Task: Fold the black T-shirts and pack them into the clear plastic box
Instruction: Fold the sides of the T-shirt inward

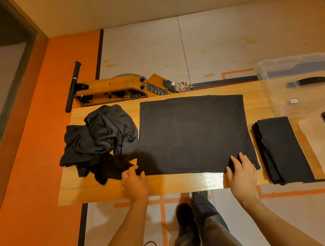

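Fingers of right hand lie flat, pressing the shirt's near right corner; left hand curls onto the near left corner, seemingly pinching it. Mid-fold: shirt is a flat rectangle mid-surface, long axis left-right. Next likely folds it narrower. Folded stack right, heap left, box far right.

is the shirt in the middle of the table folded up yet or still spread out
Partly folded: the middle shirt lies flat as a wide rectangle, no sleeves showing, both hands at its near corners, far wider than the folded shirt beside it.
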Available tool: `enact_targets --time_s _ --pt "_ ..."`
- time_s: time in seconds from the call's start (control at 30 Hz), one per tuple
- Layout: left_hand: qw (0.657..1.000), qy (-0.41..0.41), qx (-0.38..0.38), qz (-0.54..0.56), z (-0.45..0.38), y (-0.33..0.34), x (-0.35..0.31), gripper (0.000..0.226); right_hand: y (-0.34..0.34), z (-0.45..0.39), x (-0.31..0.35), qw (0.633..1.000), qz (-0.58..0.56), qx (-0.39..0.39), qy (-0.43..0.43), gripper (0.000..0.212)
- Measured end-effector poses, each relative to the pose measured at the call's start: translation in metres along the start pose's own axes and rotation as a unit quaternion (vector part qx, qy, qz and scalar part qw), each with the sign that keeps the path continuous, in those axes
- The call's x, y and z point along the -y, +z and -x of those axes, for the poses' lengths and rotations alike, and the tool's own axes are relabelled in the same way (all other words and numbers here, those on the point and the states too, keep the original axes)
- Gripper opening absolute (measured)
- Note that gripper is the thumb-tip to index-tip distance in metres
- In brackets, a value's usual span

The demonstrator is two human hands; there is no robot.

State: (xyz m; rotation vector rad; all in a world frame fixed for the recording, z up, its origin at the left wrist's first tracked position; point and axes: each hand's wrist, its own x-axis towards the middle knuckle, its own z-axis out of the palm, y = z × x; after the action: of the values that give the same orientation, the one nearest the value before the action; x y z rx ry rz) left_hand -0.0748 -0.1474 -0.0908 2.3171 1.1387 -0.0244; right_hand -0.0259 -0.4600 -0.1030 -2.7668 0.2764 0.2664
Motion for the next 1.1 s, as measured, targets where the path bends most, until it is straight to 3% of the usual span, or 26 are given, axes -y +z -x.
enact_targets --time_s 0.23,0.47,0.7,0.87,1.1 --pt "0.996 -0.07 0.044 0.045 -0.006 -0.008 -0.004 0.034 -0.009 0.006 -0.021 0.996 -0.026 -0.033 0.073 0.042" --pt "0.995 -0.053 0.053 0.061 -0.006 -0.006 -0.008 0.024 -0.012 0.012 -0.027 0.987 -0.05 -0.049 0.142 0.044" --pt "0.99 -0.062 0.042 0.117 -0.003 -0.013 -0.014 0.015 -0.026 0.004 -0.009 0.958 -0.179 -0.09 0.206 0.035" --pt "0.987 -0.06 0.025 0.146 0.0 -0.017 -0.017 0.018 -0.037 0.0 0.0 0.942 -0.23 -0.088 0.229 0.03" --pt "0.993 -0.018 0.018 0.119 -0.001 -0.014 -0.013 0.013 -0.037 -0.006 -0.009 0.951 -0.216 -0.09 0.201 0.021"
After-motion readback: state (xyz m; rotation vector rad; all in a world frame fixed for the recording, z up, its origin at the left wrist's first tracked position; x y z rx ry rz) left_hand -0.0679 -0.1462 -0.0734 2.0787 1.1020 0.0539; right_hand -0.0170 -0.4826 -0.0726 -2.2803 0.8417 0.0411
